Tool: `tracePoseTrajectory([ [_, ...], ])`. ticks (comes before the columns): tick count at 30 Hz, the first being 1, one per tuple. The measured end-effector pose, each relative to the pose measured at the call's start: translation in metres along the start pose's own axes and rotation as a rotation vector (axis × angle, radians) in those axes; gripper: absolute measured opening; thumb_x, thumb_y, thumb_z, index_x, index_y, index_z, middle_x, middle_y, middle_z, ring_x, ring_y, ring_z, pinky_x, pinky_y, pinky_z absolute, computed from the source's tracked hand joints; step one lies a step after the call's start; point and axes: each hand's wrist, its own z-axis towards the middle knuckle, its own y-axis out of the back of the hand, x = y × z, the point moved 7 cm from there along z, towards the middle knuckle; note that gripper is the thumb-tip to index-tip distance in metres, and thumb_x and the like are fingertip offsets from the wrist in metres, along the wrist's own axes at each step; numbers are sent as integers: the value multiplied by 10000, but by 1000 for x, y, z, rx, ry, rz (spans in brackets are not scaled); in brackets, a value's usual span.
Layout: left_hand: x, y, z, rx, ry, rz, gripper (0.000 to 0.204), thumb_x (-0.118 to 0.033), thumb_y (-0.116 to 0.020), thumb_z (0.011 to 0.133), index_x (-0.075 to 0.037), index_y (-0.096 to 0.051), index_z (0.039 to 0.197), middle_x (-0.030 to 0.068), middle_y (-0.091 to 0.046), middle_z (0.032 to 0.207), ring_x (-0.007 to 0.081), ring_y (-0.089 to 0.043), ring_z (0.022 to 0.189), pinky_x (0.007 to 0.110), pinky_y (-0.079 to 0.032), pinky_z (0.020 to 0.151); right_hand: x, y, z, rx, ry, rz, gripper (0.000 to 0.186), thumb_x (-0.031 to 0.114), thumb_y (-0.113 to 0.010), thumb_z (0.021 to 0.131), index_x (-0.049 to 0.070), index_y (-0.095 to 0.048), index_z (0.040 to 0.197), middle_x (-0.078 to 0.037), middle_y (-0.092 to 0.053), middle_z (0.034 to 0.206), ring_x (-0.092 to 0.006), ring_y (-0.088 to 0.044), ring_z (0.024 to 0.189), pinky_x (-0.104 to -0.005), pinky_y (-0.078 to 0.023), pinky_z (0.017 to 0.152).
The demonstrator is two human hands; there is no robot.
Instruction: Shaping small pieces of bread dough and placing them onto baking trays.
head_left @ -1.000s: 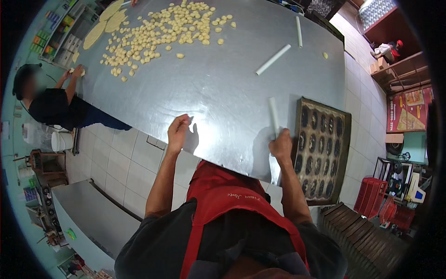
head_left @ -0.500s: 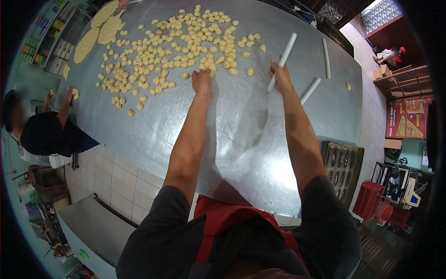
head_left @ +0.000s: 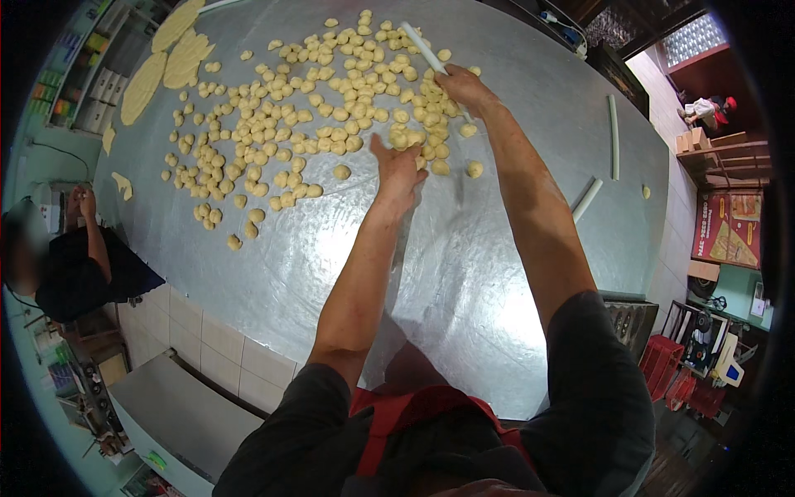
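Note:
Many pale yellow dough balls (head_left: 331, 145) lie loosely spread over the metal table (head_left: 273, 273). My left hand (head_left: 399, 172) is at their near right edge, fingers spread and thumb apart, with the fingertips against a few balls. My right hand (head_left: 465, 88) is closed round a slim white rolling pin (head_left: 422, 47). The pin slants across the right side of the balls, its far end pointing away to the left. Part of it is hidden under my right hand.
Rolled-out dough sheets (head_left: 143, 88) lie at the table's far left, with a dough scrap (head_left: 122, 184) nearer. Two more white rods, one long (head_left: 614, 137) and one shorter (head_left: 588, 200), rest on the right. A co-worker (head_left: 70, 257) stands at the left edge; a molded pan (head_left: 631, 323) sits right.
My right hand has swung left and away with the rolling pin, to the dough balls. My left hand has shifted and its fingers have spread. The co-worker's hands have left the table edge.

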Motion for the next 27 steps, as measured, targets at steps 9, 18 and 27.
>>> tracePoseTrajectory([
  [9,-23,-33,-6,297,56,-294,725,-53,-595,1016,-147,-234,1637,177,-484,1541,352,-600,1355,576,-603,1007,19,-21,-94,559,-54,831,369,301,-548,1153,30,-572,1402,-115,-658,1339,-183,-680,1181,-329,-598,983],
  [18,71,-24,-247,889,119,-55,926,141,-657,883,-134,-267,1677,182,-469,1517,284,-644,1289,449,-633,958,-113,69,-438,131,-66,1221,456,358,-560,1143,2,-590,1427,-209,-634,1464,-278,-661,1256,-401,-612,979],
  [27,121,32,-294,454,-767,1106,339,-55,-755,918,-25,-680,1247,194,-613,1284,395,-616,1149,488,-540,967,-269,45,-645,-470,-523,266,269,242,-600,1101,13,-552,1232,-270,-733,1083,-440,-755,940,-517,-606,716],
])
